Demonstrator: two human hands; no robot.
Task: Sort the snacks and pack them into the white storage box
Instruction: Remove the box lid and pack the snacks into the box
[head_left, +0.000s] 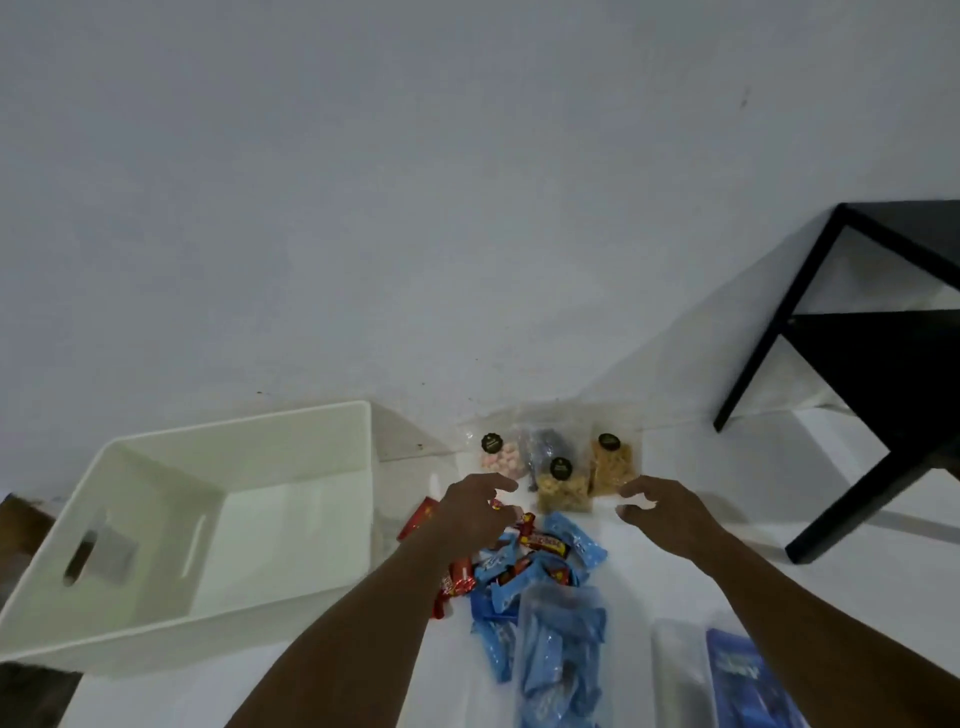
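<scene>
The white storage box (156, 618) stands on the left with nothing in it. To its right lies a pile of blue snack bars (582, 540) mixed with red and brown bars (457, 579). Behind the pile stand clear pouches: pink balls (500, 457), a dark one (545, 444), yellow snacks (563, 493) and orange snacks (613, 467). My left hand (475, 512) hovers over the red bars with fingers apart. Beside the orange pouch, my right hand (654, 506) has its fingers curled and apart, touching nothing I can make out.
A black side table (852, 374) stands at the right against the white wall. A clear bag with blue bars (563, 660) lies near me. A dark blue packet (748, 680) and a clear wrapper (675, 670) lie at the lower right.
</scene>
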